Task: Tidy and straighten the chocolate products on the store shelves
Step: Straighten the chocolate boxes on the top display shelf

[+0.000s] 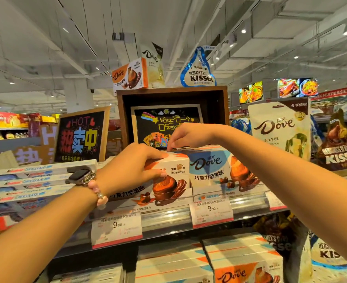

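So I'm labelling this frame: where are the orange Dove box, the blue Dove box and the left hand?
orange Dove box [169, 181]: head view, front face.
blue Dove box [209, 170]: head view, front face.
left hand [127, 168]: head view, back of hand.

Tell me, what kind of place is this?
Most likely a supermarket's sweets aisle. Dove boxes stand in rows on a shelf with price tags clipped along its edge, and a chalkboard sign advertises behind them. The left hand and right hand are straightening the boxes.
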The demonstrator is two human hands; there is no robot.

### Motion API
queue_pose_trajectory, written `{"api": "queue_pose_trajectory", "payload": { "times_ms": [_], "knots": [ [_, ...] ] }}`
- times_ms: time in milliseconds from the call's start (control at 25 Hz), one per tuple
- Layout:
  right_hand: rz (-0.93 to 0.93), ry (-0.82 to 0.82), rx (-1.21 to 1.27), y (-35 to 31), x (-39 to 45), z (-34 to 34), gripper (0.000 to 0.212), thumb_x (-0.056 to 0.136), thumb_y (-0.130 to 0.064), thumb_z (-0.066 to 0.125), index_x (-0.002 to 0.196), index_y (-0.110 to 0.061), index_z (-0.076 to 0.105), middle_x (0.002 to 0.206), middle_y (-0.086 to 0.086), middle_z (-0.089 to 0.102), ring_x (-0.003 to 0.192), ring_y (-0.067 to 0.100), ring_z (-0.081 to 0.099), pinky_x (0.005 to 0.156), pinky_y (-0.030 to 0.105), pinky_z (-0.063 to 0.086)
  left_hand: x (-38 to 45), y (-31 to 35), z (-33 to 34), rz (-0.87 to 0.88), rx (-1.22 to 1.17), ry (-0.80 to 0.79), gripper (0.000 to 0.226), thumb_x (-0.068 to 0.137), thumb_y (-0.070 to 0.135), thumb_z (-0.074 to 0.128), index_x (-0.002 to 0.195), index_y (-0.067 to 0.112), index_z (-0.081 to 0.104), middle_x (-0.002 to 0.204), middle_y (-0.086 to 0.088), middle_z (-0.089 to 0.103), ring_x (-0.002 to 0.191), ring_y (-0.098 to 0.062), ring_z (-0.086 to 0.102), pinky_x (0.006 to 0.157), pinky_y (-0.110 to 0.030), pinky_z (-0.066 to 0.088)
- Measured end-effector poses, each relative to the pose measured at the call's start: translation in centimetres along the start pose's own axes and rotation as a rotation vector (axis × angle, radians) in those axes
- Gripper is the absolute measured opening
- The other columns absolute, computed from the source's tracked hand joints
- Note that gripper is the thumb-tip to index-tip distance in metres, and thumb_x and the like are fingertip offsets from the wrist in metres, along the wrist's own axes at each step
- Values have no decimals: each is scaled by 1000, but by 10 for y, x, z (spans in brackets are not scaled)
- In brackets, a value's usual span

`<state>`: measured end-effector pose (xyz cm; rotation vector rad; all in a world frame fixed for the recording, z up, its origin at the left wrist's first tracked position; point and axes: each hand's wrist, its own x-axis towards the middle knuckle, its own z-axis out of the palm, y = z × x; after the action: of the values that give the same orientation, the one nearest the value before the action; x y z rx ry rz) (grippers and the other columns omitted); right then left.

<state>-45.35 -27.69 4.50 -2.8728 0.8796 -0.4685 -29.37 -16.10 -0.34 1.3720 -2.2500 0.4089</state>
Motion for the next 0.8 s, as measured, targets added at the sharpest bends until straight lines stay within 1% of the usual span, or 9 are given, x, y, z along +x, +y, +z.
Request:
{"api": "queue_pose_trajectory", "payload": {
  "times_ms": [80, 200, 320, 400, 480, 560, 600, 680, 800],
  "knots": [
    [26, -64, 13, 3, 7, 3, 22, 94, -20, 51, 105, -13, 68, 87, -20, 56, 83, -5, 52, 71, 10, 36, -1, 0, 1, -5, 0, 21, 43, 80, 33, 68, 121, 32, 58, 108, 11, 68, 92, -1, 57, 79, -20, 46],
    [22, -119, 5, 4, 14, 5, 16, 90, -20, 56, 101, -15, 67, 87, -19, 58, 82, -3, 54, 70, 13, 38, -2, 1, 1, -24, -10, 20, 45, 79, 31, 69, 123, 32, 56, 109, 12, 67, 94, 0, 57, 81, -18, 45],
    [3, -111, -48, 2, 20, 8, 8, 89, -21, 58, 93, -19, 65, 86, -14, 57, 80, 0, 52, 70, 17, 38, 0, 1, -1, -61, -38, -3, 45, 78, 32, 70, 121, 31, 58, 109, 12, 67, 95, 0, 59, 84, -24, 50],
    [-25, -18, -14, -2, 16, 6, 14, 89, -23, 57, 96, -13, 65, 89, -6, 59, 81, 4, 53, 73, 23, 43, 3, 0, -2, -89, -52, -7, 42, 76, 31, 72, 116, 30, 62, 106, 16, 67, 92, 2, 59, 84, -22, 50],
    [-16, 137, 129, -6, 6, -9, 22, 90, -24, 57, 105, -8, 61, 98, 2, 62, 88, 11, 57, 80, 27, 46, 6, -1, -2, -122, -67, 2, 40, 73, 30, 75, 112, 30, 65, 104, 15, 68, 91, 1, 60, 84, -22, 50],
    [-9, 255, 336, -6, -9, -31, 18, 90, -21, 57, 103, -8, 59, 101, 8, 65, 94, 16, 61, 84, 30, 50, 8, -1, -2, -136, -64, 10, 40, 71, 29, 76, 110, 29, 66, 105, 11, 69, 94, -2, 61, 88, -27, 49],
    [-12, 297, 419, -6, -17, -40, 13, 89, -19, 57, 98, -10, 58, 99, 8, 66, 94, 17, 63, 84, 31, 51, 8, -1, -2, -144, -66, 12, 40, 71, 29, 77, 109, 29, 66, 105, 10, 70, 95, -2, 61, 89, -27, 48],
    [-25, 375, 499, 0, -33, -53, 5, 89, -18, 57, 89, -13, 57, 90, 4, 67, 87, 13, 65, 81, 29, 52, 8, -3, -4, -155, -82, 3, 39, 70, 29, 78, 108, 30, 67, 103, 11, 70, 93, -2, 61, 88, -26, 49],
    [-14, 465, 558, 18, -64, -61, 5, 90, -14, 55, 84, -14, 56, 83, 1, 64, 74, 7, 63, 66, 17, 50, 11, -6, -5, -161, -120, -46, 38, 72, 28, 76, 109, 30, 66, 101, 15, 67, 94, 0, 60, 86, -24, 49]
  ]
}}
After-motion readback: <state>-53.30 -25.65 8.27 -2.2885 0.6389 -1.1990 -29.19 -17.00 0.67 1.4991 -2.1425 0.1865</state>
